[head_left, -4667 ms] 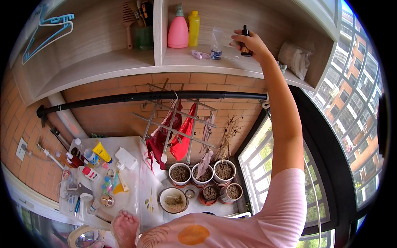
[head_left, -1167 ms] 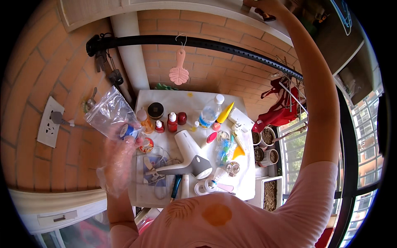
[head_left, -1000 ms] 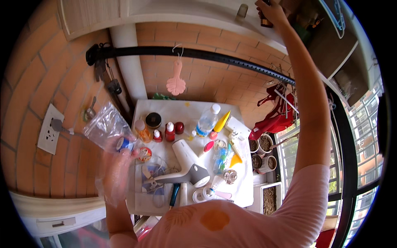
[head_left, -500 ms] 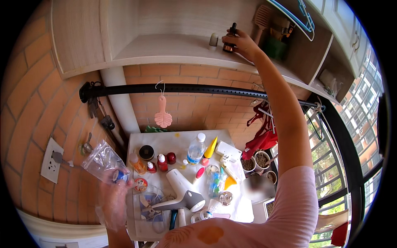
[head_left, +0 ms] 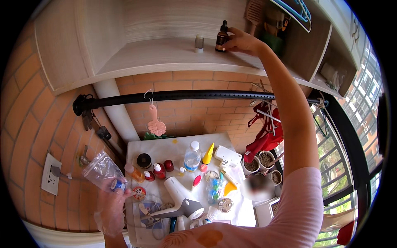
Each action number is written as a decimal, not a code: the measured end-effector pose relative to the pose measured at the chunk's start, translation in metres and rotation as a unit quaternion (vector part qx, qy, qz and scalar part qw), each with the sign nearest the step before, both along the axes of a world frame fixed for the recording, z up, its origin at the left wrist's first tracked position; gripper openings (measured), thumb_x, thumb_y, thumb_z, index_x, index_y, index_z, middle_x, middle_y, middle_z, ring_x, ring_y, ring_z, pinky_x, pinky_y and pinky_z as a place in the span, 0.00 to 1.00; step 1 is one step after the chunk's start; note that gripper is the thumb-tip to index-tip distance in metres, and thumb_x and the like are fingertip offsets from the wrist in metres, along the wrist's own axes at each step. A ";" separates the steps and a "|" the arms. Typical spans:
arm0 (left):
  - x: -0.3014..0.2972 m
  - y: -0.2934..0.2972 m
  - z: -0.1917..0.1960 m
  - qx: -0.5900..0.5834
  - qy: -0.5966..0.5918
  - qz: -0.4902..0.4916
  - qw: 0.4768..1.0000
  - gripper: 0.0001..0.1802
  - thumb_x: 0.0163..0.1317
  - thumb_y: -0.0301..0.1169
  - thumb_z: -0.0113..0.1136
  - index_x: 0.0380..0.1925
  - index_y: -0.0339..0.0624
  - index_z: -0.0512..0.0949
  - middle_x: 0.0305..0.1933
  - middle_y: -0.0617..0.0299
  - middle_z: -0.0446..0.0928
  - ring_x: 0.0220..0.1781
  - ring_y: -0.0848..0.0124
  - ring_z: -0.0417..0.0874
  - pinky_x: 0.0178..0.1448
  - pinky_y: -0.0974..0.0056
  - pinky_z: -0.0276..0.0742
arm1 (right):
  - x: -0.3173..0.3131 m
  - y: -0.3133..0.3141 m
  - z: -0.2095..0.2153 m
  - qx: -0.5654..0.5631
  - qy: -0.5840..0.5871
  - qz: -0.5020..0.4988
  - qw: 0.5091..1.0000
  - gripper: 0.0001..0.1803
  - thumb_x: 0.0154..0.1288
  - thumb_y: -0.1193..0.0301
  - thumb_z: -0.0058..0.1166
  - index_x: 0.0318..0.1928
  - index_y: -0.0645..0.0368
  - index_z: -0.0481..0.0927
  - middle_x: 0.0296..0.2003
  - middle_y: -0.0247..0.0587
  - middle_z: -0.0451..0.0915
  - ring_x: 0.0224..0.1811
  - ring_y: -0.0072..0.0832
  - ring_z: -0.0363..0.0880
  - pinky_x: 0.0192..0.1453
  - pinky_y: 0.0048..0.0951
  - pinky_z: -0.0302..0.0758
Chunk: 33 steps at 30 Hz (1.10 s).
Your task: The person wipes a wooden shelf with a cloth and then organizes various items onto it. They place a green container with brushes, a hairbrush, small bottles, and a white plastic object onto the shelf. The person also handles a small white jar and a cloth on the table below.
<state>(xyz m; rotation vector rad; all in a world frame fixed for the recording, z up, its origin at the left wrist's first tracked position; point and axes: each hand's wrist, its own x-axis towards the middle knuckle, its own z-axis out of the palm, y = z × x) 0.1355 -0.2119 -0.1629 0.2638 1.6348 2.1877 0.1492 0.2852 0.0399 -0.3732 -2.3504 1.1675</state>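
On the raised wooden shelf stands a dark dropper bottle (head_left: 221,39), upright with its black dropper top showing. My right hand (head_left: 245,42) is at the bottle's right side, fingers spread apart and tips close against it; whether they touch cannot be told. Left of the bottle is a small cylinder (head_left: 199,43) with a grey see-through upper part and a pale base. Low at the left, my left hand (head_left: 111,206) is closed on a clear plastic bag (head_left: 101,169). A blue and white round item (head_left: 118,184) shows at its fingers. Clear plastic also covers that hand.
Below, a white table (head_left: 136,211) carries a white and grey hair dryer (head_left: 182,198), a clear bottle (head_left: 192,157), a yellow tube (head_left: 208,153) and several small bottles. A black rail (head_left: 186,94) with a pink hanging brush (head_left: 156,120) crosses beneath the shelf. Potted soil (head_left: 265,158) stands at right.
My right hand has loosened from around the dropper bottle and shifted to its right side, so more of the bottle shows. My left hand still holds the bag. The view has shifted slightly.
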 end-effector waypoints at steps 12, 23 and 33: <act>-0.005 0.024 -0.001 -0.042 0.037 0.055 0.997 0.18 0.58 0.24 0.47 0.49 0.36 0.65 0.46 0.55 0.69 0.41 0.72 0.69 0.49 0.69 0.70 | -0.026 0.020 0.027 0.034 -0.120 0.039 0.991 0.26 0.54 0.73 0.58 0.54 0.60 0.66 0.44 0.38 0.75 0.45 0.25 0.75 0.49 0.26 0.75; -0.016 0.036 -0.002 -0.012 0.009 0.086 0.996 0.18 0.56 0.27 0.48 0.48 0.38 0.65 0.42 0.58 0.66 0.38 0.72 0.68 0.45 0.70 0.68 | -0.057 0.088 0.038 0.065 -0.146 -0.061 0.985 0.24 0.54 0.78 0.56 0.52 0.59 0.67 0.47 0.44 0.71 0.52 0.33 0.70 0.48 0.29 0.80; -0.033 0.032 -0.029 0.034 0.006 0.088 0.995 0.19 0.55 0.27 0.50 0.48 0.36 0.65 0.40 0.58 0.68 0.37 0.74 0.67 0.43 0.71 0.67 | -0.075 0.123 0.011 0.136 -0.073 -0.218 0.964 0.29 0.51 0.71 0.61 0.53 0.60 0.64 0.46 0.44 0.72 0.49 0.35 0.73 0.44 0.35 0.80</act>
